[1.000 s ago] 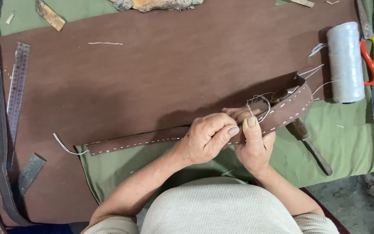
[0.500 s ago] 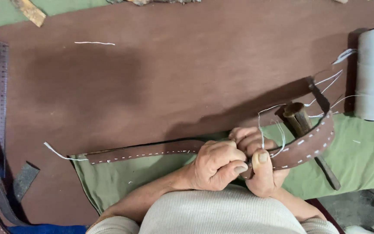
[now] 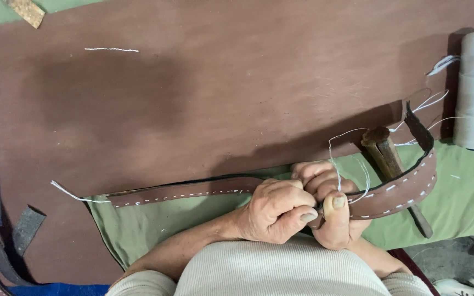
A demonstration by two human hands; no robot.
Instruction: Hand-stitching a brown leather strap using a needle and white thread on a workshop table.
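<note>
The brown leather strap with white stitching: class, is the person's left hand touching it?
Touching. The head view shows the left hand closed around the strap at its middle, fingers wrapped over it, beside the right hand.

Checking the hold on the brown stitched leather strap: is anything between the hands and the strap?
Nothing visible. The left hand and right hand both grip the brown stitched leather strap directly; only loose white thread loops above the fingers, not under them.
</note>
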